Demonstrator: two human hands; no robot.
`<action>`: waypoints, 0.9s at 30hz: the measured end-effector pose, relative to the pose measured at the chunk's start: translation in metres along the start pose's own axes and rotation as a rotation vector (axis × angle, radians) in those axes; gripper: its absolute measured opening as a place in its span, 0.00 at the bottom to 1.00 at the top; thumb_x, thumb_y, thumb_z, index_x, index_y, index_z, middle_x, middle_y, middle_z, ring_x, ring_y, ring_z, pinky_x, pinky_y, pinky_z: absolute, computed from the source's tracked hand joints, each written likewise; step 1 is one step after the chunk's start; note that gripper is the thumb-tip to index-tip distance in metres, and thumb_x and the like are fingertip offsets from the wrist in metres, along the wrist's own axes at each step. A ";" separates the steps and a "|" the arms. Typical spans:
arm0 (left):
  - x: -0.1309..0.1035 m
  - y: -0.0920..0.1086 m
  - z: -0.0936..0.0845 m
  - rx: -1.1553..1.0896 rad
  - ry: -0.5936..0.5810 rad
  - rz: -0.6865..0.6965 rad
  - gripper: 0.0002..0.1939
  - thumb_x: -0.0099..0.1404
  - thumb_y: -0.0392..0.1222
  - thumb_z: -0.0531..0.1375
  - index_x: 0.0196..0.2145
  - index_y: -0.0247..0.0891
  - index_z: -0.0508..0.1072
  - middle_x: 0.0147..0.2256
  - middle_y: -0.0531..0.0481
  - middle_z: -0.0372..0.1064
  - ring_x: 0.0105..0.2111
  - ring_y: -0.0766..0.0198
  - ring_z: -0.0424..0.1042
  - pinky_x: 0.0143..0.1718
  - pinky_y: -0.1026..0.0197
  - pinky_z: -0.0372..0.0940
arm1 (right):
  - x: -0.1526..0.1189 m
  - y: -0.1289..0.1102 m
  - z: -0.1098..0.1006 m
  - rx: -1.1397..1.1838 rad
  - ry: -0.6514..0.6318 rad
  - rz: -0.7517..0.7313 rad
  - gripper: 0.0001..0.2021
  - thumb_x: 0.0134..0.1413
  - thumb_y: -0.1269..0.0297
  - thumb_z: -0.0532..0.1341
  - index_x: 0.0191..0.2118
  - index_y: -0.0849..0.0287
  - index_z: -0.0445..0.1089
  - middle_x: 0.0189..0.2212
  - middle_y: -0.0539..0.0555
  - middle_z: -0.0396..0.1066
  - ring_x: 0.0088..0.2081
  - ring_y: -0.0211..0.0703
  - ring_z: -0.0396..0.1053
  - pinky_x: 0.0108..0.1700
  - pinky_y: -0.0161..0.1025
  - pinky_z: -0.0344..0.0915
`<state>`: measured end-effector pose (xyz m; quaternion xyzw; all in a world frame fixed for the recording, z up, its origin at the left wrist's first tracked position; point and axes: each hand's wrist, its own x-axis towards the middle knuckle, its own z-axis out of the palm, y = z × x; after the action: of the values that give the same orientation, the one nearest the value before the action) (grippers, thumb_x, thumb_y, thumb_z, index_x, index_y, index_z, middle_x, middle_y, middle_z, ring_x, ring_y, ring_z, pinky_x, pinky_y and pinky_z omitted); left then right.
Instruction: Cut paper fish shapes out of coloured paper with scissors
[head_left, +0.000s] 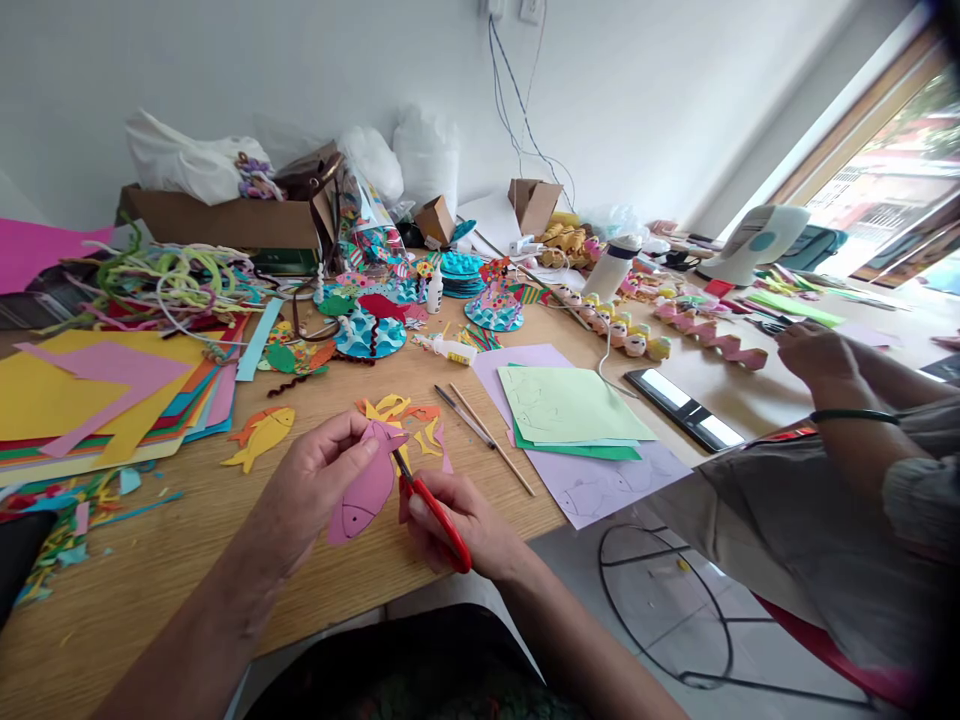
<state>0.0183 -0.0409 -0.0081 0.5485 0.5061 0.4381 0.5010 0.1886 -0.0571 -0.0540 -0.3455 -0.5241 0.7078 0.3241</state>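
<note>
Between the thumb and fingers of my left hand (322, 480) is a pink paper fish (365, 485) with a drawn eye and outline. My right hand (457, 515) grips red-handled scissors (442, 522), their blades at the fish's right edge near its upper end. Behind the fish lie yellow and orange paper scraps (397, 408). A finished yellow paper fish with orange fins (264, 436) rests flat on the table, left of my left hand. To the right of the scissors are a pen (463, 414) and a thin wooden stick (495, 440).
Purple and green sheets (577, 405) with pencilled fish lie right, beside a phone (682, 408). Stacked coloured paper (97, 390) and pipe cleaners (172, 275) fill the left. Glue bottles (454, 349) and decorated discs (369, 335) stand behind. Another person's hands (817, 355) work at right.
</note>
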 end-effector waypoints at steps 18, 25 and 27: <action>-0.002 -0.003 0.006 0.002 0.005 0.000 0.09 0.56 0.48 0.60 0.27 0.40 0.73 0.21 0.56 0.62 0.22 0.65 0.59 0.22 0.65 0.57 | -0.002 0.007 0.004 0.049 0.014 0.001 0.26 0.47 0.38 0.64 0.27 0.59 0.63 0.14 0.42 0.58 0.12 0.28 0.56 0.12 0.28 0.48; -0.002 -0.005 0.006 0.022 -0.001 0.015 0.10 0.58 0.48 0.59 0.25 0.40 0.70 0.21 0.57 0.60 0.23 0.66 0.58 0.23 0.65 0.56 | -0.002 0.007 0.003 0.057 0.037 0.009 0.25 0.47 0.39 0.64 0.26 0.59 0.63 0.13 0.41 0.57 0.11 0.28 0.54 0.12 0.28 0.48; -0.002 -0.005 0.006 0.034 0.006 0.021 0.11 0.58 0.49 0.59 0.24 0.40 0.69 0.21 0.57 0.59 0.23 0.65 0.58 0.23 0.65 0.56 | -0.002 0.007 0.003 0.060 0.033 0.008 0.24 0.47 0.40 0.64 0.27 0.59 0.63 0.13 0.41 0.57 0.12 0.29 0.54 0.12 0.28 0.48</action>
<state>0.0237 -0.0435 -0.0141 0.5612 0.5091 0.4362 0.4855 0.1868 -0.0622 -0.0599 -0.3495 -0.4957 0.7186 0.3402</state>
